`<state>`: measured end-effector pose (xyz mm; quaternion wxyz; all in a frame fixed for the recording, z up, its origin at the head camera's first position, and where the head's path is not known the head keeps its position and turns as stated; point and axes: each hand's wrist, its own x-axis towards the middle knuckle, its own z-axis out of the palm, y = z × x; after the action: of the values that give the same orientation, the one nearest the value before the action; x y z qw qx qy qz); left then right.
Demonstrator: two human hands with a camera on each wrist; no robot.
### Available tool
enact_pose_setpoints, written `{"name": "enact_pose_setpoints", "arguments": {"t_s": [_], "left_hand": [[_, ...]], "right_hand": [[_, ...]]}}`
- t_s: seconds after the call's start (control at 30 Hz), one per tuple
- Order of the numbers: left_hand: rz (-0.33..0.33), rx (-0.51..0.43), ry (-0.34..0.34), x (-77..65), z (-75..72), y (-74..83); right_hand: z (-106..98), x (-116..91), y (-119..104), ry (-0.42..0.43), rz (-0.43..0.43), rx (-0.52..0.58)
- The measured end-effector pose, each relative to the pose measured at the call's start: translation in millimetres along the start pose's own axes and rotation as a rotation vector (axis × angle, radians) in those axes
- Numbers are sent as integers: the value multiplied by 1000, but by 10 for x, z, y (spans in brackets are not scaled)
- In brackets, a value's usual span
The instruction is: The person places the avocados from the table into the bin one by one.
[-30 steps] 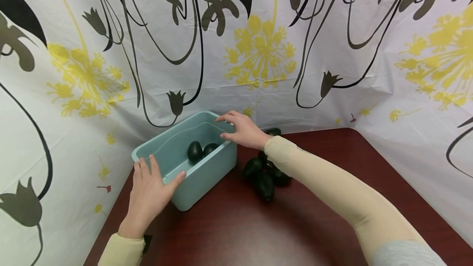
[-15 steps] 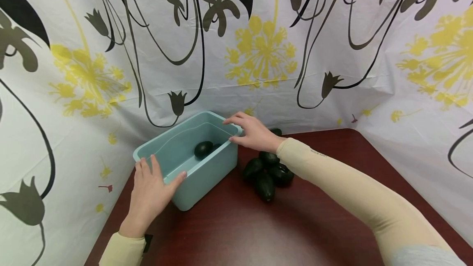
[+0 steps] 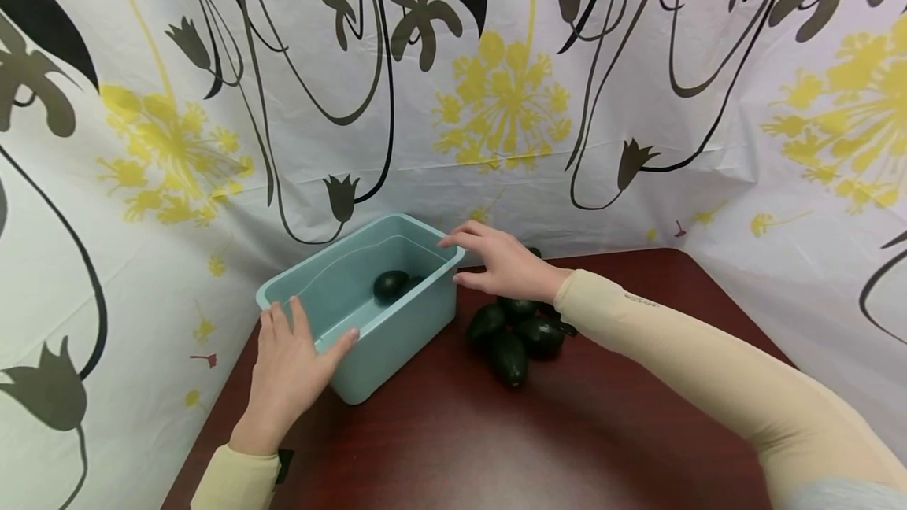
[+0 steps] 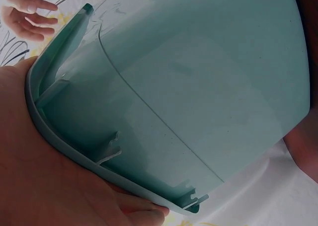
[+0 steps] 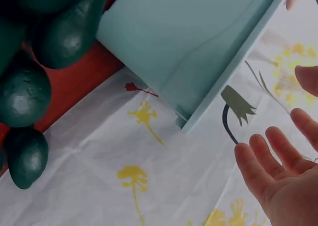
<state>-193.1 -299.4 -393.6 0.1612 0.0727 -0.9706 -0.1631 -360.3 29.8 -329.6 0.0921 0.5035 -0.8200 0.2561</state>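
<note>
A light blue-green plastic bin stands on the table with dark green avocados inside; two are visible over its near wall. My left hand rests on the bin's near-left end, fingers spread and fairly straight along the rim; the left wrist view shows the hand against that rim. By the bin's far-right corner, my right hand hovers with nothing in it. In the right wrist view its fingers are loosely bent, apart from the bin. Below it lies a pile of several avocados.
The dark red-brown table carries both the bin and the pile. A white cloth with floral print hangs close behind the bin and along the sides. My right forearm reaches over part of the pile.
My right hand has moved right, from above the bin's far rim to beside its corner. An avocado inside has shifted toward the far end. My left hand has stayed in place.
</note>
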Motion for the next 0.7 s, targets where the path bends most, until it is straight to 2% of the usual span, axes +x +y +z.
{"name": "enact_pose_setpoints", "arguments": {"t_s": [0.27,0.7], "left_hand": [[1,-1,2,8,6,6],[-5,2,-7,-1,-7,8]], "right_hand": [[100,-251,50,-23,-19,-1],[240,-671,200,-120,79,-40]]}}
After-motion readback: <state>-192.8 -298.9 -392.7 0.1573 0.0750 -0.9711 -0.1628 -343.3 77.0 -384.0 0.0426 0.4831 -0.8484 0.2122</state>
